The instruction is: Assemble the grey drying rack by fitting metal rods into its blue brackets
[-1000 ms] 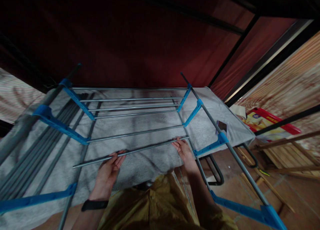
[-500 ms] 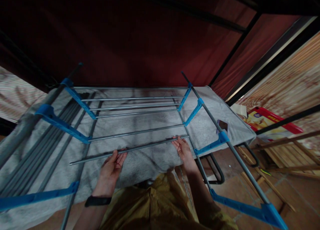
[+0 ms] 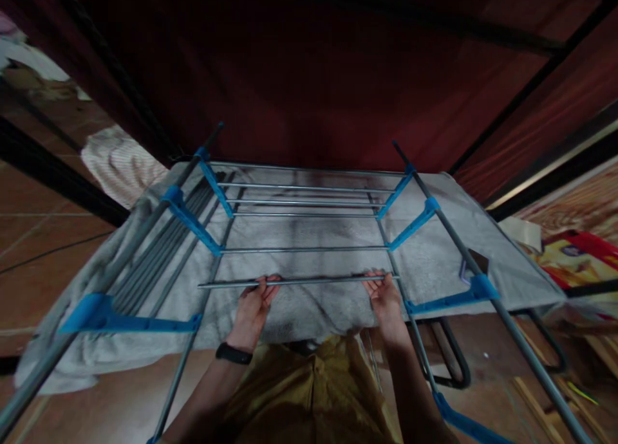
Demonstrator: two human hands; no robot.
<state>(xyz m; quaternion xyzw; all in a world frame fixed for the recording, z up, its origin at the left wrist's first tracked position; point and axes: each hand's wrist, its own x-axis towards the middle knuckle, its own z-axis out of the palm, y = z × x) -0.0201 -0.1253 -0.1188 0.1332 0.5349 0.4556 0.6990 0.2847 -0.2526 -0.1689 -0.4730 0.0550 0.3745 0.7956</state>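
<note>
A thin grey metal tube (image 3: 321, 280) lies across both of my hands, nearly level. My left hand (image 3: 257, 302) grips it left of its middle, thumb on top and fingers beneath. Close to its right end, my right hand (image 3: 383, 294) holds it the same way. Around them stands a rack frame of grey poles with blue plastic brackets (image 3: 193, 222) on the left and matching blue brackets (image 3: 415, 224) on the right. Several crossbars (image 3: 309, 249) span between the brackets farther back. The tube's left end reaches past the left inner pole (image 3: 205, 302).
A grey blanket (image 3: 309, 309) covers the surface below the frame. Several loose tubes (image 3: 164, 251) lie in a bundle at the left. A dark phone-like object (image 3: 476, 262) rests at the right. Beyond it are a red and yellow package (image 3: 579, 257) and wooden pieces (image 3: 541, 408) on the floor.
The view has swung left, so the rack appears farther right. The tube has become more level, its left end raised. Both hands still hold it.
</note>
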